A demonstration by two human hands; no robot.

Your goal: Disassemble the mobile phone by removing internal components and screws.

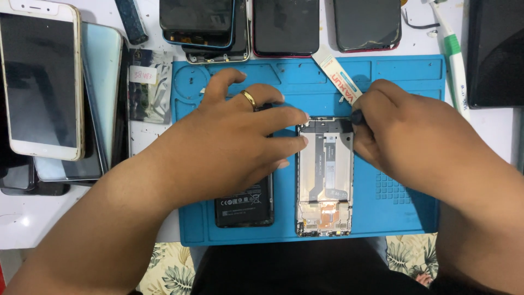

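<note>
Already the opened grey phone frame (324, 175) lies bare beside its black battery (244, 205); my left hand (240, 136) spreads to steady it, my right hand (382, 128) grips a white-handled tool (338, 74) at its top edge.

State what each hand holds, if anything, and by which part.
The right hand grips a dark-handled tool by its handle. The left hand holds nothing; its fingers press the opened phone frame's left edge.

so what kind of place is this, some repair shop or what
Most likely a phone repair bench. An opened phone frame lies on a blue repair mat, with the left hand steadying it and the right hand working a tool at its top edge. More phones are stacked around.
</note>
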